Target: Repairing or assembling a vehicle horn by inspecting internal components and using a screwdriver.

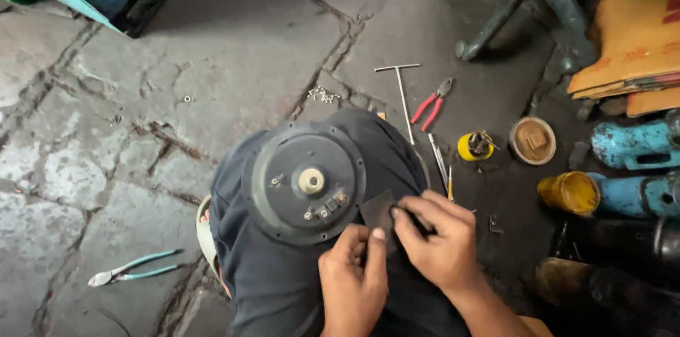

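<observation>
A round dark metal motor cover (304,183) with a pale hub in its centre rests on my knee, which is clad in dark blue cloth (269,273). My left hand (352,280) and my right hand (438,238) are both pinched on a small dark square sheet (377,211) held against the cover's right rim. Small screws and terminals sit on the cover near the sheet.
On the cracked stone floor lie teal-handled pliers (131,268), a T-handle wrench (401,93), red-handled pliers (432,105), a pile of small screws (324,94), a yellow cup (476,146), a round tin (532,140) and a yellow jar (569,192). Blue pump bodies (637,146) and cardboard (637,32) crowd the right.
</observation>
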